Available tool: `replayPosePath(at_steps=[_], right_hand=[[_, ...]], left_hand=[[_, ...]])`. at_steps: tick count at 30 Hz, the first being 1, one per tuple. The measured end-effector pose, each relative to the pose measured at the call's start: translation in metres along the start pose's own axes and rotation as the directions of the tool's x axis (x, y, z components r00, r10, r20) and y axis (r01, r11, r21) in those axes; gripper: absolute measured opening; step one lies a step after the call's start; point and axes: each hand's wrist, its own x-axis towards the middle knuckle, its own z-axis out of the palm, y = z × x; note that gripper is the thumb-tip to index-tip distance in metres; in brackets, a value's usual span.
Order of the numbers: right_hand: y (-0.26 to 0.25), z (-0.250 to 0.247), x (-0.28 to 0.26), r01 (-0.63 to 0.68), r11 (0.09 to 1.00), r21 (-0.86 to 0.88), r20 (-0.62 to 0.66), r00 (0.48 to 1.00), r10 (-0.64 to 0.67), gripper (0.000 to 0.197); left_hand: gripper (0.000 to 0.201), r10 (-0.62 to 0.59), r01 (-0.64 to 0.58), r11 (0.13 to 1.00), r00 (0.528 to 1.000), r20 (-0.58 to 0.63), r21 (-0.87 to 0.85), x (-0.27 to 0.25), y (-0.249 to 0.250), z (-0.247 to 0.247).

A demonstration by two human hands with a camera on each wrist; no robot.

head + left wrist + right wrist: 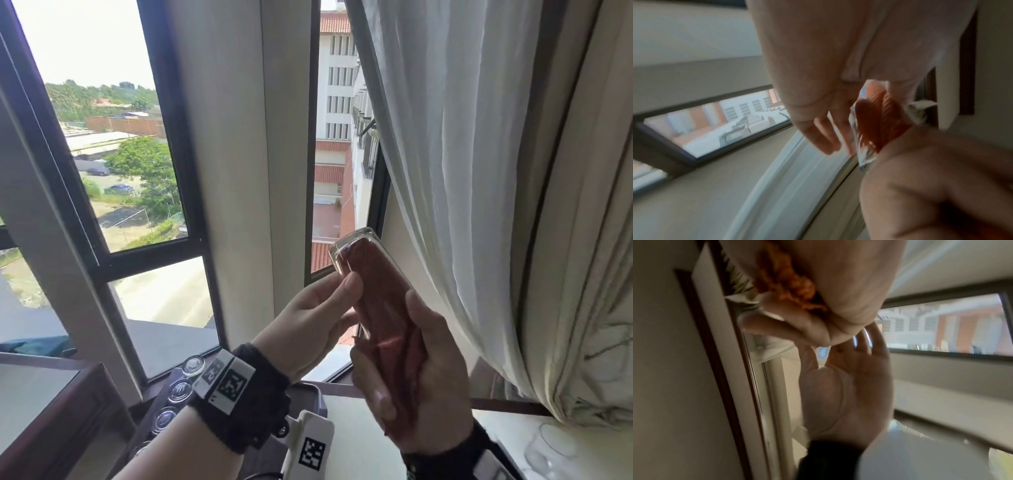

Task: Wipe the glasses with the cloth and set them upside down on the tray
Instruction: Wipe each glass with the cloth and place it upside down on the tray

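I hold a tall clear glass (pixel 359 255) up in front of the window, its thick base pointing up and away. A red-orange cloth (pixel 380 298) is stuffed inside it and fills most of its length. My left hand (pixel 342 301) grips the glass from the left, with the thumb on the near side and the fingers behind. My right hand (pixel 424 387) is curled round the mouth end and the cloth that hangs out of it. In the left wrist view the cloth (pixel 879 116) shows through the glass wall (pixel 863 155). The right wrist view has the bunched cloth (pixel 789 285) in my palm.
Low at the left, a row of glasses (pixel 181 390) stands on a dark surface. A grey tray rim (pixel 308 389) shows under my left wrist. A white curtain (pixel 479 171) hangs close on the right, above a marble top (pixel 513 431). The window frame (pixel 191 171) is just behind.
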Motion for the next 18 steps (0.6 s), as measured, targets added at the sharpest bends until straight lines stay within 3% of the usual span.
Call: replayPosePath(at_steps=[2,4,5,6,7,8,9,10,12,13,14,15,16,17,18], right_hand=[[-0.005,-0.004,0.002,0.027,0.968,-0.251,-0.194,0.978,-0.078,0.044],[-0.006,-0.015,0.004,0.013,0.779,-0.627,-0.293,0.923,-0.251,0.033],[-0.006,-0.020,0.003,0.043,0.638,-0.769,-0.242,0.904,-0.352,0.023],[-0.006,-0.021,0.003,0.134,0.443,-0.887,-0.089,0.890,-0.447,0.012],[-0.005,-0.023,0.003,0.246,0.199,-0.949,0.116,0.857,-0.503,0.017],[-0.003,-0.025,0.003,0.331,-0.011,-0.944,0.296,0.826,-0.479,0.031],[0.000,-0.027,0.003,0.362,-0.166,-0.917,0.398,0.820,-0.412,0.042],[0.003,-0.029,0.004,0.350,-0.280,-0.894,0.435,0.829,-0.351,0.055],[0.010,-0.028,0.004,0.282,-0.380,-0.881,0.405,0.864,-0.299,0.074],[0.012,-0.026,0.003,0.264,-0.368,-0.892,0.384,0.872,-0.304,0.074],[0.011,-0.021,0.002,0.276,-0.272,-0.922,0.358,0.874,-0.329,0.070],[0.010,-0.016,0.001,0.285,-0.048,-0.957,0.283,0.893,-0.349,0.065],[0.008,-0.008,-0.002,0.252,0.274,-0.928,0.162,0.936,-0.312,0.060],[0.005,0.001,-0.006,0.144,0.559,-0.816,0.042,0.981,-0.190,0.049],[0.004,0.006,-0.010,0.040,0.722,-0.691,-0.025,0.997,-0.078,0.033]], left_hand=[[0.054,-0.044,0.051,0.985,0.998,-0.045,0.167,0.001,0.004,-0.003],[0.050,-0.095,0.109,0.976,0.992,-0.078,0.188,-0.001,0.010,-0.004],[0.048,-0.118,0.130,0.978,0.990,-0.082,0.162,-0.001,0.014,-0.003],[0.048,-0.133,0.145,0.979,0.986,-0.097,0.139,-0.002,0.020,0.002],[0.051,-0.130,0.147,0.980,0.984,-0.125,0.132,-0.003,0.025,0.006],[0.053,-0.114,0.134,0.981,0.984,-0.138,0.143,-0.003,0.030,0.011],[0.050,-0.087,0.110,0.980,0.987,-0.137,0.167,-0.003,0.033,0.016],[0.045,-0.051,0.076,0.978,0.990,-0.133,0.196,-0.003,0.036,0.020],[0.031,0.012,0.021,0.967,0.992,-0.129,0.255,-0.004,0.040,0.025],[0.025,0.041,-0.002,0.958,0.991,-0.129,0.286,-0.004,0.039,0.025],[0.021,0.066,-0.031,0.957,0.992,-0.111,0.289,-0.005,0.037,0.024],[0.022,0.073,-0.053,0.965,0.995,-0.071,0.259,-0.006,0.035,0.020],[0.034,0.067,-0.062,0.977,0.998,-0.020,0.206,-0.007,0.032,0.016],[0.054,0.052,-0.055,0.990,0.998,0.029,0.127,-0.008,0.029,0.010],[0.069,0.031,-0.033,0.999,0.998,0.055,0.033,-0.009,0.028,0.006]])
